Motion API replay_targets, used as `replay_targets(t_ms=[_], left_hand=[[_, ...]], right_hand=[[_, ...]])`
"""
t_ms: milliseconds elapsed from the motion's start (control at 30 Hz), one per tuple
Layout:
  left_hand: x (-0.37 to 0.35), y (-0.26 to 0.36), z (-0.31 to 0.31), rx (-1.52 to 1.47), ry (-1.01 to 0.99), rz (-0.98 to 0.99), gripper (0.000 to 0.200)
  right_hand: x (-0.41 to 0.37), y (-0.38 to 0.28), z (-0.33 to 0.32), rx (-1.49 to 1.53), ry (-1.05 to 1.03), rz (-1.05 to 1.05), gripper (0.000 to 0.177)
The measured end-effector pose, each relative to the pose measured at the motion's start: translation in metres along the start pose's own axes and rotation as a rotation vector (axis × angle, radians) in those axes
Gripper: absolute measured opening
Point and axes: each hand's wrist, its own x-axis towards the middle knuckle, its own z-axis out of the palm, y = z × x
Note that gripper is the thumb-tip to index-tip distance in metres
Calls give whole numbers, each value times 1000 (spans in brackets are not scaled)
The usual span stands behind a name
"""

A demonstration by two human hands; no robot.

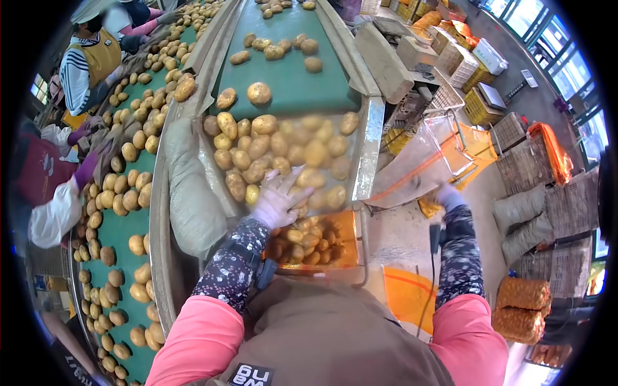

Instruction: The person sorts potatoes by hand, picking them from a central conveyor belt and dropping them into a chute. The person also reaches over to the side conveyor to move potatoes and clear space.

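My left hand (278,201), in a pale thin glove, lies with fingers spread on the potatoes (261,147) at the lower end of a metal chute. Just below it, an orange bag (347,239) hangs open under the chute's lip with several potatoes inside. My right hand (449,196), also gloved, is out to the right and smeared by motion, so its fingers do not show clearly. Beside it a whitish mesh bag (412,175) with an orange stripe hangs on a metal frame.
A green conveyor belt (290,80) carries potatoes toward the chute. On the left, another green belt (122,241) bears many potatoes, with co-workers (96,64) along it. Crates (518,157) and filled potato sacks (523,309) stand at right. An orange sheet (412,296) lies near me.
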Motion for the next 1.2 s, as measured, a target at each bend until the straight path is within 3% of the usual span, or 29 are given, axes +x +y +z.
replay_targets(t_ms=[100,200,300,333,400,433,533,567,633,733,800,833,1000,1100,1200], left_hand=[[6,-8,3,12,52,17,64],[-3,1,1,10,14,12,64],[4,-2,-1,35,16,15,65],[2,0,-1,19,8,8,65],[4,-1,-4,-1,2,-1,66],[4,-3,-5,-17,-21,0,67],[-2,-8,-7,-33,-111,-8,68],[-3,-8,-12,-16,-151,-14,67],[-12,-13,-7,98,-174,0,67],[-20,-8,-1,237,0,-245,69],[-18,-8,6,280,-14,-320,75],[-15,-5,5,283,-9,-322,75],[-13,0,-2,283,-27,-212,78],[-14,-5,-4,292,-39,-79,79],[-14,-7,-3,255,-127,-45,79]], right_hand=[[-80,-68,-33,21,838,453,80],[-83,-97,-19,186,1169,104,80],[-106,-180,-15,846,584,-707,54],[-114,-217,-6,811,489,-863,46],[-105,-273,24,723,442,-1018,44],[-102,-295,36,552,648,-1128,42],[-106,-336,45,404,558,-891,38],[-100,-340,39,347,422,-876,39],[-80,-343,55,330,500,-890,36],[-40,-341,87,556,570,-976,37],[-52,-337,69,1102,215,-897,38],[-65,-331,55,1494,-174,-725,39],[-70,-318,34,2145,-1198,-621,48],[-89,-320,26,2236,-941,-507,46],[-81,-323,36,2236,-857,-537,47]])
